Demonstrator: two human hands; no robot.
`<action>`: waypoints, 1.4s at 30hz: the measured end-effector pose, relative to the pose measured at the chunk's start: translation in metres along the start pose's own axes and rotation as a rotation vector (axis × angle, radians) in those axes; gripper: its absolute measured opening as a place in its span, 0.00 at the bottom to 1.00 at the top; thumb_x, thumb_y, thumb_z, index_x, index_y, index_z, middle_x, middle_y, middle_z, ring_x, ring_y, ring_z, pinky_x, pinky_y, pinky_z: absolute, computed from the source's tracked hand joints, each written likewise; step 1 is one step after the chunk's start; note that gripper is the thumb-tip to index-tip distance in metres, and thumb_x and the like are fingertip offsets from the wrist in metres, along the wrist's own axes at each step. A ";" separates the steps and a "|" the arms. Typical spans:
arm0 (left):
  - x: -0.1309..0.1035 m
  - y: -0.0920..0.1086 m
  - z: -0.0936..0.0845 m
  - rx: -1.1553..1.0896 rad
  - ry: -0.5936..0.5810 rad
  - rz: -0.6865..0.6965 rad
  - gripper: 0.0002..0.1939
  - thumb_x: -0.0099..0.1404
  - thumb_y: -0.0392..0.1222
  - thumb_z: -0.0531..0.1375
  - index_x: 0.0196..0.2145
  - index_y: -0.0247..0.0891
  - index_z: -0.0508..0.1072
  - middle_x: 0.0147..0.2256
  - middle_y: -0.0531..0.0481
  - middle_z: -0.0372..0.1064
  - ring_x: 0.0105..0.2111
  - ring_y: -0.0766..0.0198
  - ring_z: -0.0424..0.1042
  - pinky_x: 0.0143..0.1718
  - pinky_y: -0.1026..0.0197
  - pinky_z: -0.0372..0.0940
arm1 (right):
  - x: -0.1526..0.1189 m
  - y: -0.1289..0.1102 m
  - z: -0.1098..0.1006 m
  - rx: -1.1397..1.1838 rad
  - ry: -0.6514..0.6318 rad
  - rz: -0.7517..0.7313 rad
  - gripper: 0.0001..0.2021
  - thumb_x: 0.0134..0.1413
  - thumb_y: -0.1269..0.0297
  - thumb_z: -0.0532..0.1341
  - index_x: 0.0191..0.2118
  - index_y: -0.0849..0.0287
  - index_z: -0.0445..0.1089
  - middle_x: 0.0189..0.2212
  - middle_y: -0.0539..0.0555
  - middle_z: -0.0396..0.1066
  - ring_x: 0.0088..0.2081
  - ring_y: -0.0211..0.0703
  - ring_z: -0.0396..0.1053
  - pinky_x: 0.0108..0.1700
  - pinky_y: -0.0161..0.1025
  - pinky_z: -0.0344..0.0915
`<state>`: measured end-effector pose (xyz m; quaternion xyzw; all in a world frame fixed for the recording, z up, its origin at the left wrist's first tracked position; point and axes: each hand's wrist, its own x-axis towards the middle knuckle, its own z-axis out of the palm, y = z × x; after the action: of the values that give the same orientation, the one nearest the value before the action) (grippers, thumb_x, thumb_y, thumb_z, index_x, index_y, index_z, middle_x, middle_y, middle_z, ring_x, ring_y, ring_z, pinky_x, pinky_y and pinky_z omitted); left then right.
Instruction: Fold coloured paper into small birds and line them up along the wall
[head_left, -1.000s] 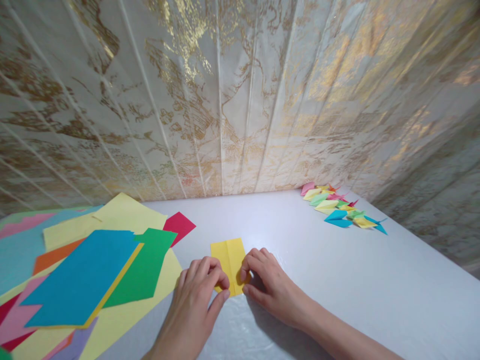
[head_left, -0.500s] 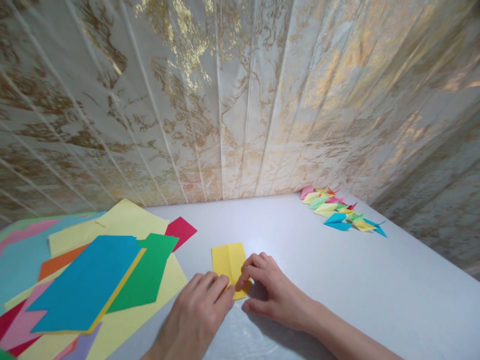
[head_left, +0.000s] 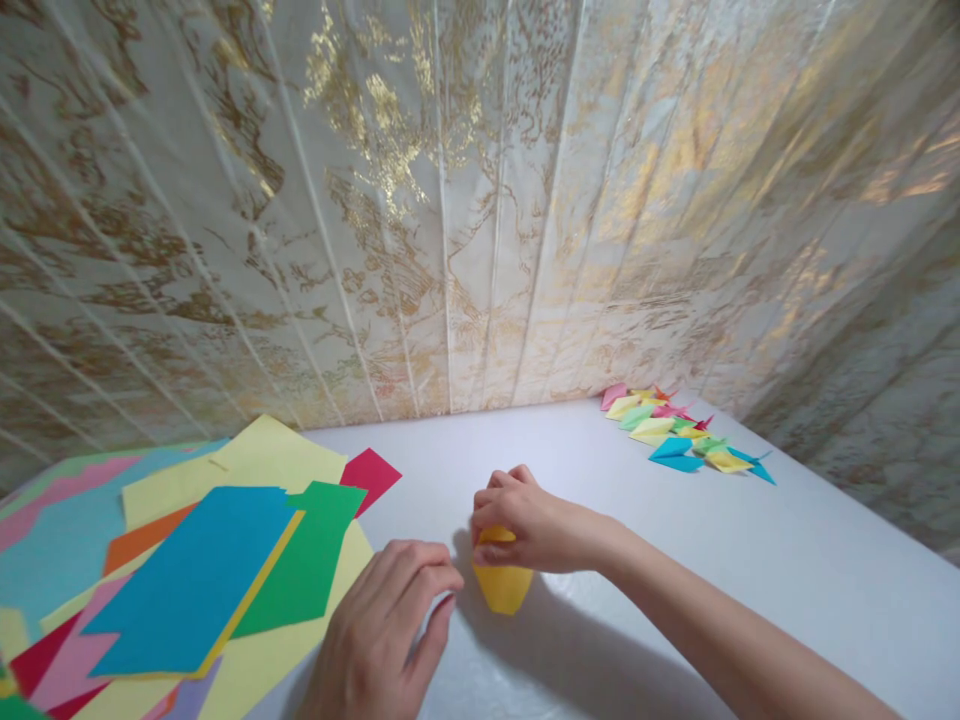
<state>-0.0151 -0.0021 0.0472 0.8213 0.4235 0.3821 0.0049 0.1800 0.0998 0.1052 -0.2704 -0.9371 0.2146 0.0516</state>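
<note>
Near the front middle of the white table, my right hand (head_left: 517, 520) pinches the far edge of a small folded yellow paper (head_left: 504, 587). The paper is lifted off the table, its two near corners folded in, and its upper part is hidden behind my fingers. To the left of it, my left hand (head_left: 401, 615) is apart from the paper, low over the table. Its fingers are loosely bent with the thumb held away, and nothing shows between them.
Sheets of coloured paper pile up at the left, a blue one (head_left: 195, 580) and a green one (head_left: 304, 560) on top. A red square (head_left: 373, 478) lies behind. Several small folded paper figures (head_left: 675, 455) sit at the back right, before a patterned curtain (head_left: 450, 250).
The right hand has taken hold of the yellow paper, raised it and turned it. My left hand has let go of it. The view has shifted slightly.
</note>
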 end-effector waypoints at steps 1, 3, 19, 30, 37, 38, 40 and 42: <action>-0.001 -0.004 -0.001 0.038 -0.010 0.051 0.15 0.68 0.26 0.51 0.43 0.42 0.71 0.41 0.49 0.75 0.42 0.60 0.73 0.44 0.58 0.66 | 0.011 0.004 0.004 -0.053 -0.024 0.009 0.09 0.58 0.65 0.68 0.27 0.56 0.72 0.30 0.51 0.72 0.40 0.47 0.63 0.46 0.48 0.54; -0.003 -0.011 0.000 0.092 -0.046 0.150 0.20 0.68 0.25 0.48 0.46 0.42 0.73 0.45 0.47 0.76 0.45 0.57 0.71 0.46 0.55 0.65 | 0.030 0.010 0.014 -0.071 -0.071 -0.015 0.10 0.52 0.64 0.72 0.25 0.56 0.73 0.29 0.50 0.71 0.39 0.48 0.63 0.45 0.46 0.55; 0.008 -0.015 0.020 0.195 -0.257 0.152 0.09 0.71 0.30 0.54 0.34 0.39 0.69 0.33 0.50 0.71 0.33 0.57 0.70 0.35 0.55 0.64 | -0.045 0.000 0.068 0.200 0.254 0.057 0.14 0.50 0.72 0.68 0.44 0.56 0.71 0.46 0.56 0.71 0.47 0.49 0.67 0.51 0.45 0.63; -0.009 -0.012 0.013 0.149 -0.263 0.118 0.09 0.71 0.33 0.55 0.44 0.40 0.72 0.42 0.49 0.75 0.40 0.57 0.73 0.42 0.55 0.67 | -0.039 0.009 0.078 0.243 0.380 0.063 0.07 0.57 0.77 0.65 0.34 0.57 0.73 0.38 0.51 0.73 0.43 0.45 0.66 0.47 0.41 0.63; -0.013 -0.013 0.005 0.137 -0.351 0.106 0.14 0.69 0.32 0.56 0.50 0.41 0.72 0.47 0.49 0.75 0.45 0.57 0.73 0.47 0.57 0.69 | -0.030 0.012 0.071 0.320 0.352 0.208 0.08 0.53 0.79 0.68 0.31 0.59 0.73 0.35 0.50 0.69 0.43 0.45 0.63 0.47 0.42 0.62; -0.012 -0.013 0.005 0.127 -0.353 0.109 0.15 0.69 0.32 0.55 0.51 0.41 0.72 0.47 0.49 0.76 0.44 0.57 0.73 0.47 0.57 0.69 | -0.029 0.012 0.070 0.312 0.343 0.220 0.09 0.53 0.79 0.68 0.30 0.59 0.72 0.34 0.50 0.69 0.43 0.45 0.62 0.47 0.42 0.62; -0.009 -0.013 0.004 0.104 -0.333 0.124 0.15 0.69 0.32 0.55 0.51 0.42 0.73 0.45 0.50 0.76 0.43 0.59 0.74 0.46 0.59 0.69 | -0.025 0.012 0.068 0.293 0.326 0.233 0.09 0.52 0.80 0.68 0.30 0.60 0.72 0.34 0.51 0.68 0.42 0.45 0.62 0.46 0.42 0.61; -0.008 -0.014 0.003 0.090 -0.299 0.131 0.15 0.69 0.32 0.54 0.50 0.42 0.73 0.44 0.51 0.77 0.42 0.60 0.74 0.45 0.60 0.69 | -0.023 0.012 0.066 0.277 0.313 0.239 0.09 0.52 0.79 0.69 0.30 0.60 0.71 0.33 0.51 0.68 0.41 0.45 0.62 0.46 0.42 0.61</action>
<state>-0.0255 0.0019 0.0358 0.8942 0.3804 0.2361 0.0064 0.1912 0.0722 0.0406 -0.3995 -0.8407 0.3012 0.2071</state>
